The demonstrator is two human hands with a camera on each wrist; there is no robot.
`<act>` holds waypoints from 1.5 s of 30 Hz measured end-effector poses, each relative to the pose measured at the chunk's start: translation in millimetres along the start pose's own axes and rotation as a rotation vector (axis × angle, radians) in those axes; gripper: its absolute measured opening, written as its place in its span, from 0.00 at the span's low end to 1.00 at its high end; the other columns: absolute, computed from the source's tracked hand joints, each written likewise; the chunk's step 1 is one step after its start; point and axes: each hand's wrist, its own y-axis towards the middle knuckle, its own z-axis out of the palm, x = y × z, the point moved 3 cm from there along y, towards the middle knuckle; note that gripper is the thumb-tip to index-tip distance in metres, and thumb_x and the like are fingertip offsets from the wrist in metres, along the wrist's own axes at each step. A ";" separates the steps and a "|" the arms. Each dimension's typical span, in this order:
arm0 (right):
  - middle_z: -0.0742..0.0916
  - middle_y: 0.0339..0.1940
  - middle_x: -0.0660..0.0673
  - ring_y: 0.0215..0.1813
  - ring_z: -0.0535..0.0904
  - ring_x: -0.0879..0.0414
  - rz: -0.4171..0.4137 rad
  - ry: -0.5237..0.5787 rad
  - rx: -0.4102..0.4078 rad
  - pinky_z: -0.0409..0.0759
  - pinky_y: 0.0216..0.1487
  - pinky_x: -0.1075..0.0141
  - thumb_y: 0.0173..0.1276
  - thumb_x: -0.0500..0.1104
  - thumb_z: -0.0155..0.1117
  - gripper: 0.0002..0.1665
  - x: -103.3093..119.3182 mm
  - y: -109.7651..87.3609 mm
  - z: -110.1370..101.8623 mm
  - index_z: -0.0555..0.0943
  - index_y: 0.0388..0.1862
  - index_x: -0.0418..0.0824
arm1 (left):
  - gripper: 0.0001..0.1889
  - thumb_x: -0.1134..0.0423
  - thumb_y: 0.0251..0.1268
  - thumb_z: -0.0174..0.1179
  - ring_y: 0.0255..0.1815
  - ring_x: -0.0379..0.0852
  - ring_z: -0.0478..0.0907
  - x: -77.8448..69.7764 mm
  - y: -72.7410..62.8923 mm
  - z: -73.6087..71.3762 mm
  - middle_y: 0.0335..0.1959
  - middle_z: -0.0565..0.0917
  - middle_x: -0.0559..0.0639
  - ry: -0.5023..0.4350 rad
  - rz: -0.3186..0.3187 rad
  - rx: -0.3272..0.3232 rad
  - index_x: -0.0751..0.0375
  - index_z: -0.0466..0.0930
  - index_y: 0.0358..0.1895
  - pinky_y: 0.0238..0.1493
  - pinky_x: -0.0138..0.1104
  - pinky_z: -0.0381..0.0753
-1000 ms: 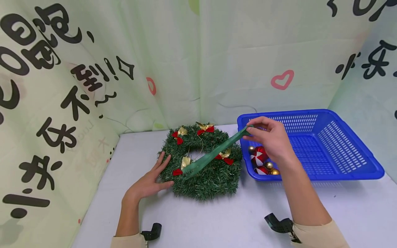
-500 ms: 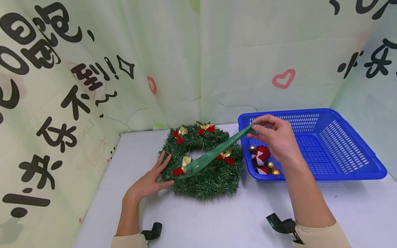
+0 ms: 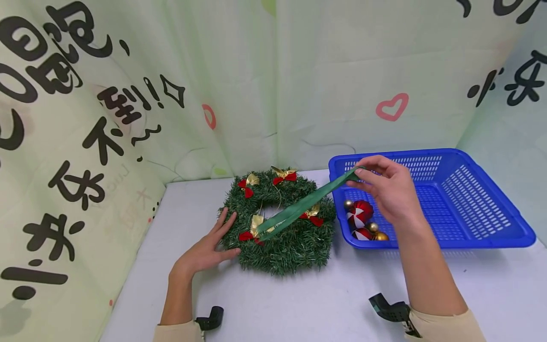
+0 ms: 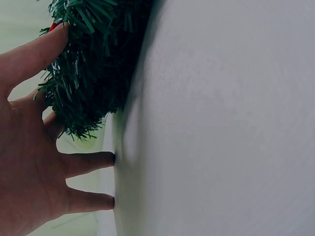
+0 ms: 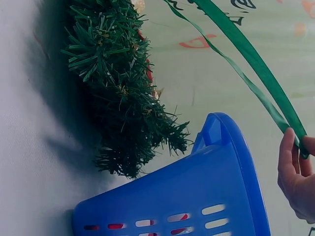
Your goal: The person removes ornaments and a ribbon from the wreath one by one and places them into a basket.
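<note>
A green artificial wreath [image 3: 286, 251] with small red and gold bows [image 3: 284, 175] lies flat on the white table. My left hand [image 3: 209, 249] rests at its left edge with fingers spread; in the left wrist view the thumb [image 4: 37, 54] touches the needles and two fingertips reach the table. A green ribbon [image 3: 305, 203] slants up across the wreath. My right hand [image 3: 386, 187] pinches its upper end between thumb and fingers above the basket's left rim. In the right wrist view the ribbon [image 5: 251, 59] hangs as two strands from the fingertips. Its lower end lies over the front-left bow.
A blue plastic basket [image 3: 487, 242] stands right of the wreath, close to it. In its left corner sit red-and-white balls [image 3: 360, 213] and small gold balls [image 3: 380, 236]. A pale printed curtain [image 3: 325, 85] hangs behind the table and along both sides.
My right hand has moved right and slightly up, drawing the ribbon along. The ribbon's lower end has slid rightward, uncovering more of the front-left bow. My left hand stays put.
</note>
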 end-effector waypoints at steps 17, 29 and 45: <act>0.87 0.39 0.46 0.42 0.88 0.55 -0.065 0.046 -0.082 0.89 0.46 0.62 0.72 0.32 0.68 0.06 8.3 -4.6 -17.6 0.87 0.46 0.34 | 0.51 0.48 0.73 0.66 0.87 0.63 0.39 0.3 0.2 0.0 0.87 0.27 0.41 0.009 0.002 0.005 0.37 0.38 0.87 0.75 0.70 0.56; 0.88 0.38 0.44 0.41 0.90 0.54 -0.134 0.119 -0.156 0.89 0.46 0.63 0.71 0.31 0.69 0.07 15.8 -8.7 -33.2 0.87 0.46 0.31 | 0.51 0.44 0.72 0.65 0.87 0.62 0.40 2.6 0.0 1.2 0.87 0.27 0.40 0.010 0.002 -0.002 0.35 0.38 0.87 0.75 0.68 0.58; 0.88 0.39 0.42 0.42 0.90 0.53 -0.174 0.161 -0.285 0.89 0.45 0.62 0.68 0.29 0.70 0.11 24.8 -10.8 -50.8 0.86 0.48 0.28 | 0.51 0.44 0.72 0.66 0.87 0.63 0.40 3.2 0.6 0.9 0.87 0.27 0.41 0.010 0.003 -0.003 0.35 0.37 0.86 0.75 0.69 0.58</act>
